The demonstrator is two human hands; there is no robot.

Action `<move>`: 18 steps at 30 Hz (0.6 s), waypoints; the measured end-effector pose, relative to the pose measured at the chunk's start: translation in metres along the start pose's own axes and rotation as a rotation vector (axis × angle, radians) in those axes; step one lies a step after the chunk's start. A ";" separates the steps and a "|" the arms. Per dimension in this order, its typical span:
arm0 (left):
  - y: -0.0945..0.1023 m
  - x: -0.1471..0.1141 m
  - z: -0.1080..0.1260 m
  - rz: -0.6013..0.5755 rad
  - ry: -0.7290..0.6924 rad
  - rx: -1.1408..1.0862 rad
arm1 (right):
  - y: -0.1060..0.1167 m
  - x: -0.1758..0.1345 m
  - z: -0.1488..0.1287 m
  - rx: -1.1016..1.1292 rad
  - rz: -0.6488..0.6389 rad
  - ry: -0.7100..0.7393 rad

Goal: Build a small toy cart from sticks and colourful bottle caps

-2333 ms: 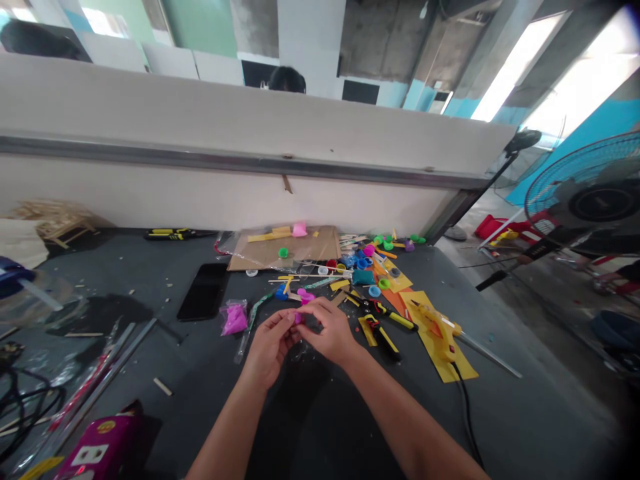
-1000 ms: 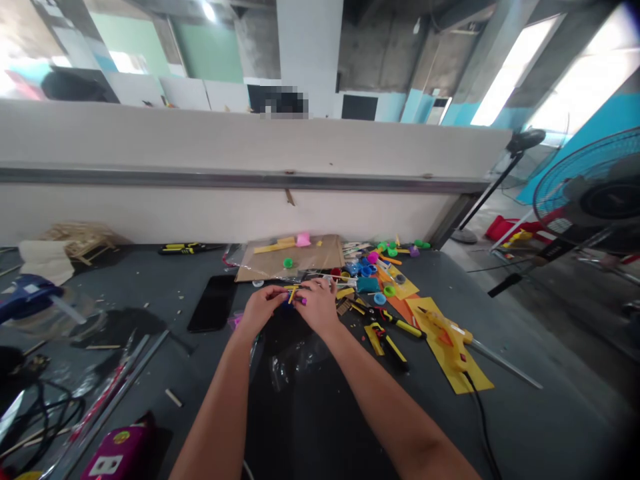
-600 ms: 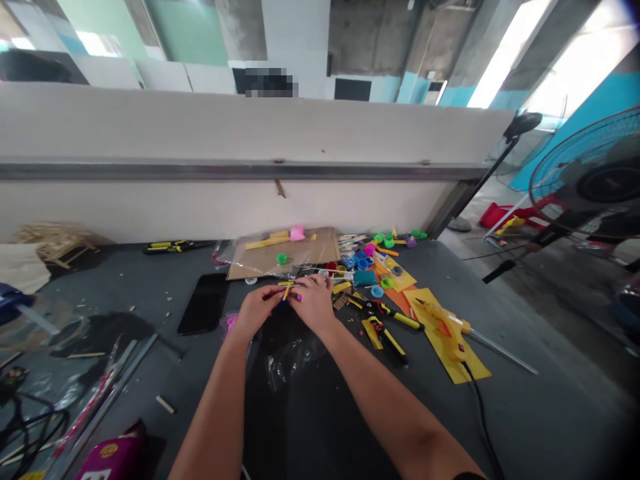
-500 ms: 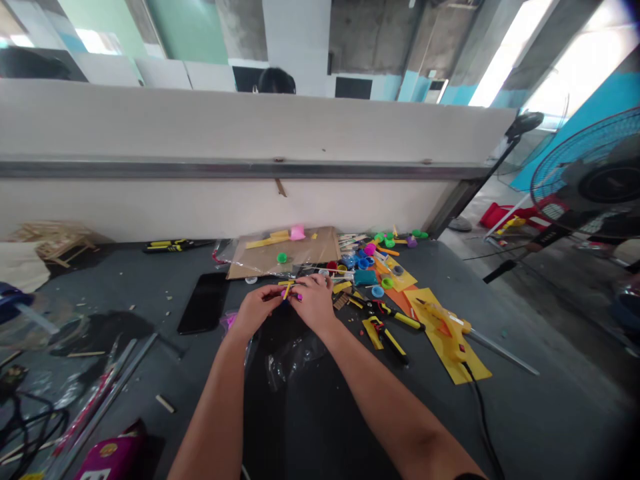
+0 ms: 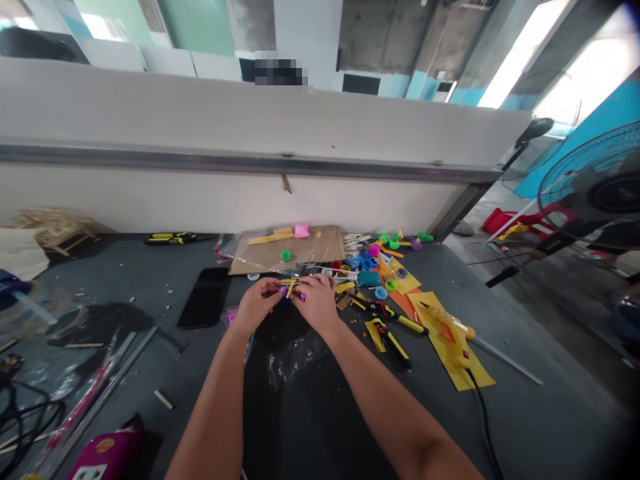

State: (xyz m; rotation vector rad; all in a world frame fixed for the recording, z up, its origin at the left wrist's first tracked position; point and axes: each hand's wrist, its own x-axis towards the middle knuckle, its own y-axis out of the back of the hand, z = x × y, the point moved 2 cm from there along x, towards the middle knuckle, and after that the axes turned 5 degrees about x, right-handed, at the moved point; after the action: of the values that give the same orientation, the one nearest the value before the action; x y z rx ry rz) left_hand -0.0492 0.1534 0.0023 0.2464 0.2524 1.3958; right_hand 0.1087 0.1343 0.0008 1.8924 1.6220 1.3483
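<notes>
Over the middle of the dark table my left hand (image 5: 259, 304) and my right hand (image 5: 317, 301) come close together. Between their fingertips is a small yellow strip piece (image 5: 291, 289), with bits of pink and blue around it. My left thumb and fingers pinch at its left side. The right fingers are bent over its right side, with a pink bit (image 5: 303, 297) at their tips. How the small parts join is too small to tell. Below the hands lies a crumpled clear plastic bag (image 5: 295, 357).
Right of my hands lie pliers (image 5: 393, 343), small colored clay pots (image 5: 381, 293) and a yellow glue gun (image 5: 453, 337) on yellow sheets. A black phone (image 5: 204, 299) lies to the left. Behind is cardboard (image 5: 320, 247) against a white partition (image 5: 225, 207). A fan (image 5: 600, 187) stands at right.
The view has shifted slightly. The left fingers have moved a little away from the yellow strip piece, showing more pink beside it. The right hand keeps nearly the same pose.
</notes>
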 end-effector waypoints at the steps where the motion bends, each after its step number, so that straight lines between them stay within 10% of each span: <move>1: -0.001 0.000 -0.001 -0.001 -0.004 -0.003 | 0.000 0.000 0.000 0.000 -0.001 0.002; 18: -0.005 0.003 0.000 -0.007 0.024 0.139 | 0.001 0.000 0.001 -0.038 -0.066 -0.010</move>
State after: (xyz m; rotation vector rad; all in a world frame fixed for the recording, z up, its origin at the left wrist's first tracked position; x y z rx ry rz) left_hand -0.0442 0.1557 0.0010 0.3436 0.3707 1.3761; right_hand 0.1096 0.1346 0.0010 1.8049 1.6280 1.3313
